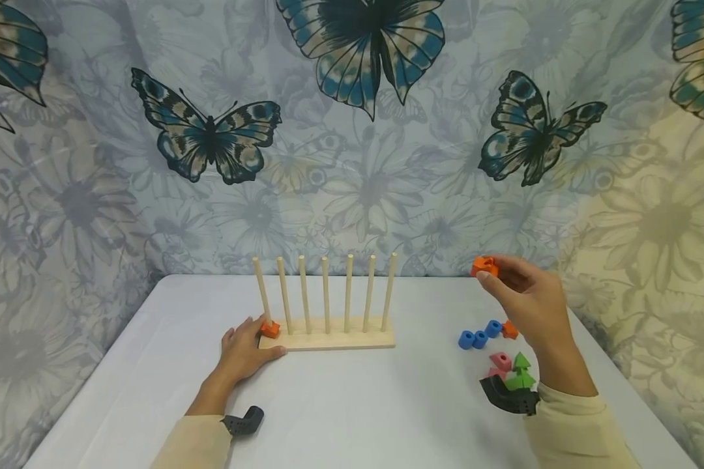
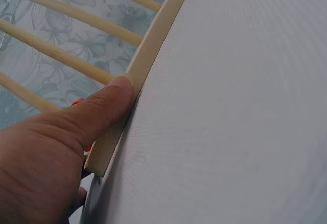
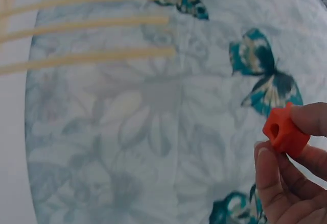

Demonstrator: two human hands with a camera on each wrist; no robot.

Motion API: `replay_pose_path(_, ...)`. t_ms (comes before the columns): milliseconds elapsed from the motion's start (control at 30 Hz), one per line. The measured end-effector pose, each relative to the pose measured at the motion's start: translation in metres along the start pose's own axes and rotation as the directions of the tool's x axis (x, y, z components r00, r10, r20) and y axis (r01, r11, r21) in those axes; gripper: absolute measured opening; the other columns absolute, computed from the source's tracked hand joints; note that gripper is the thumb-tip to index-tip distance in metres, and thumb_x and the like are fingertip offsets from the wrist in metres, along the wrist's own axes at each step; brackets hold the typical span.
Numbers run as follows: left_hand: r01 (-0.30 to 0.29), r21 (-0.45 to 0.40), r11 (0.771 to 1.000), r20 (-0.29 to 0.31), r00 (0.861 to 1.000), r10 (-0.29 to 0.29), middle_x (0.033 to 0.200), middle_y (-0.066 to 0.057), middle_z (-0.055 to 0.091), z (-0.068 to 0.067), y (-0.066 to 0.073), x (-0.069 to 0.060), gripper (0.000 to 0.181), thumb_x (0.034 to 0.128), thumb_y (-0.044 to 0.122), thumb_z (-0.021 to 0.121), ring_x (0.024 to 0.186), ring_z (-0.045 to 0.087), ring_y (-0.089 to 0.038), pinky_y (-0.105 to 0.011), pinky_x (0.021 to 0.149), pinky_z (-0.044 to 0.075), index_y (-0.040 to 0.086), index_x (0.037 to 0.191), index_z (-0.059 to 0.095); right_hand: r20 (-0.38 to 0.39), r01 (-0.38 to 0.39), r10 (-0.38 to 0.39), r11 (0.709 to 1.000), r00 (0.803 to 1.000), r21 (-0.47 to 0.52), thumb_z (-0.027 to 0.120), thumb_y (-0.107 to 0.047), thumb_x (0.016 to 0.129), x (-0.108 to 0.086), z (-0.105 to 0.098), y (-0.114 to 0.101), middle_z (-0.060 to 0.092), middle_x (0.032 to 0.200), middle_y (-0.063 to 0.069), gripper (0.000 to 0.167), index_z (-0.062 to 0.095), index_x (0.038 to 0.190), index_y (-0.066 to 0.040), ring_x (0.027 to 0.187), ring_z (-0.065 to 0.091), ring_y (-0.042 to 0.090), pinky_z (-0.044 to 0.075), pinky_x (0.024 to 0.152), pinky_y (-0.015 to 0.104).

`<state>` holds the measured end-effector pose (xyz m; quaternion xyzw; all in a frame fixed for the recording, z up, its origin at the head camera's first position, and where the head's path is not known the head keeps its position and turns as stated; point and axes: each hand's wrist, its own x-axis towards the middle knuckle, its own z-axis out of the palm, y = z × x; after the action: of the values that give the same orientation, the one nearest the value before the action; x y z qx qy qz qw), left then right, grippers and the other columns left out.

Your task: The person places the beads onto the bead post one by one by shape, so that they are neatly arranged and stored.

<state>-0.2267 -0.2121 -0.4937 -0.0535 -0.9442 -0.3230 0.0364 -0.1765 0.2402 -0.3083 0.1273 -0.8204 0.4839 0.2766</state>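
My right hand (image 1: 530, 299) pinches an orange star-shaped bead (image 1: 484, 266) between thumb and fingers, raised above the table's far right side. In the right wrist view the hole of this orange bead (image 3: 286, 131) faces the pegs. My left hand (image 1: 245, 352) grips the left end of a wooden peg rack (image 1: 340, 341), its thumb (image 2: 110, 101) along the front edge and its fingers behind. Seven upright pegs stand on the rack. Another orange bead (image 1: 270, 329) sits at the foot of the leftmost peg, mostly hidden by the thumb in the left wrist view.
Right of the rack lie several blue beads (image 1: 480, 339), an orange bead (image 1: 510, 330), pink beads (image 1: 500, 361) and green tree-shaped beads (image 1: 521, 378), partly covered by the right wrist's black mount (image 1: 507, 396). A butterfly-printed cloth (image 1: 375, 195) hangs behind the white table (image 1: 352, 410).
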Motion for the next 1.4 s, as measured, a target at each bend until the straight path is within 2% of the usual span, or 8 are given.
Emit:
replay_pose_path(167, 0.001, 0.0, 1.0, -0.001, 1.0, -0.001, 0.141, -0.025, 0.045, -0.001, 0.0, 0.001, 0.095, 0.0754, 0.047, 0.08, 0.138, 0.025, -0.042, -0.058, 0.109, 0.002, -0.004, 0.144, 0.038, 0.05, 0.073, -0.08, 0.99, 0.996, 0.123, 0.069, -0.003, 0.089, 0.008, 0.02, -0.026, 0.07, 0.1, 0.004, 0.029, 0.064, 0.116, 0.007, 0.088, 0.067, 0.012, 0.052, 0.078, 0.019)
replay_pose_path(300, 0.0, 0.0, 1.0, -0.005, 1.0, 0.0, 0.141, -0.024, 0.045, 0.0, 0.0, 0.002, 0.095, 0.0752, 0.047, 0.08, 0.138, 0.025, -0.042, -0.058, 0.109, 0.002, -0.003, 0.145, 0.038, 0.105, 0.132, -0.154, 0.973, 0.982, 0.192, 0.068, 0.0, 0.088, 0.016, 0.04, -0.045, 0.069, 0.1, 0.012, 0.027, 0.065, 0.114, 0.006, 0.087, 0.067, 0.016, 0.053, 0.078, 0.022)
replay_pose_path(433, -0.003, 0.001, 1.0, -0.008, 1.0, 0.003, 0.141, -0.024, 0.045, 0.0, 0.0, 0.002, 0.095, 0.075, 0.048, 0.08, 0.138, 0.025, -0.042, -0.058, 0.109, 0.003, -0.002, 0.145, 0.039, 0.14, 0.167, -0.208, 0.951, 0.968, 0.26, 0.069, 0.004, 0.086, 0.024, 0.061, -0.059, 0.069, 0.097, 0.014, 0.024, 0.067, 0.111, 0.005, 0.083, 0.067, 0.019, 0.054, 0.074, 0.024)
replay_pose_path(633, -0.004, 0.008, 1.0, -0.014, 1.0, 0.004, 0.141, -0.024, 0.045, 0.001, -0.001, 0.002, 0.095, 0.0746, 0.048, 0.08, 0.138, 0.026, -0.041, -0.058, 0.109, 0.003, -0.003, 0.144, 0.04, 0.154, 0.216, -0.282, 0.913, 0.947, 0.348, 0.069, 0.006, 0.085, 0.039, 0.092, -0.074, 0.069, 0.096, 0.014, 0.025, 0.067, 0.11, 0.007, 0.084, 0.067, 0.02, 0.054, 0.077, 0.028)
replay_pose_path(900, -0.003, -0.001, 1.0, -0.013, 1.0, 0.003, 0.141, -0.025, 0.045, -0.002, 0.003, 0.001, 0.094, 0.0752, 0.048, 0.08, 0.138, 0.026, -0.042, -0.059, 0.109, 0.003, -0.004, 0.143, 0.04, 0.242, 0.16, -0.298, 0.871, 0.923, 0.464, 0.068, 0.004, 0.087, 0.052, 0.131, -0.093, 0.069, 0.097, 0.014, 0.026, 0.065, 0.112, 0.008, 0.084, 0.068, 0.026, 0.055, 0.077, 0.035)
replay_pose_path(1000, -0.003, -0.002, 1.0, -0.015, 1.0, 0.003, 0.141, -0.025, 0.045, -0.001, 0.003, 0.001, 0.094, 0.0745, 0.048, 0.08, 0.138, 0.026, -0.041, -0.059, 0.109, 0.003, -0.003, 0.143, 0.041, 0.27, 0.141, -0.293, 0.872, 0.917, 0.469, 0.069, 0.001, 0.088, 0.055, 0.145, -0.094, 0.069, 0.097, 0.012, 0.026, 0.065, 0.113, 0.006, 0.083, 0.068, 0.023, 0.055, 0.076, 0.035)
replay_pose_path(1200, -0.001, -0.001, 1.0, -0.012, 1.0, 0.001, 0.141, -0.024, 0.045, 0.0, 0.004, 0.001, 0.095, 0.0737, 0.046, 0.081, 0.138, 0.026, -0.041, -0.058, 0.109, 0.003, -0.003, 0.144, 0.041, 0.328, 0.104, -0.265, 0.894, 0.907, 0.436, 0.069, -0.006, 0.089, 0.061, 0.175, -0.095, 0.07, 0.097, 0.008, 0.027, 0.066, 0.114, 0.003, 0.083, 0.068, 0.021, 0.055, 0.075, 0.034)
replay_pose_path(1400, 0.012, -0.009, 1.0, -0.007, 1.0, -0.012, 0.143, -0.024, 0.043, 0.0, 0.003, 0.001, 0.094, 0.0744, 0.045, 0.081, 0.139, 0.024, -0.04, -0.056, 0.11, 0.001, -0.001, 0.145, 0.04, 0.352, 0.083, -0.242, 0.909, 0.904, 0.409, 0.069, -0.009, 0.09, 0.066, 0.205, -0.101, 0.07, 0.097, 0.005, 0.027, 0.067, 0.115, 0.001, 0.083, 0.067, 0.015, 0.054, 0.075, 0.031)
